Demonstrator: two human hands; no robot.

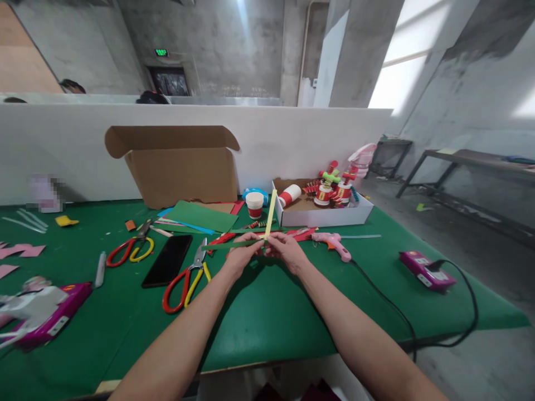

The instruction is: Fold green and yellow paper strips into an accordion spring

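Both hands meet over the middle of the green table. My left hand point(244, 253) pinches a thin green paper strip point(215, 245) that points out to the left. Beside it, my right hand point(284, 249) is closed on a pale yellow strip point(271, 214), which stands up at a slight tilt. The two strips come together between the fingertips, where the exact contact is hidden. Red paper pieces point(303, 233) lie just behind the hands. A pink glue gun point(334, 243) rests right of my right hand, and red-and-yellow scissors point(188, 278) lie left of my left hand.
A black phone point(167, 260), second scissors point(132, 249) and paper sheets point(203, 216) lie left. Behind are a paper cup point(254, 205), an open cardboard box point(184, 172) and a white box point(326, 217) of crafts. Purple power strips point(426, 270) sit at both sides, with a cable right.
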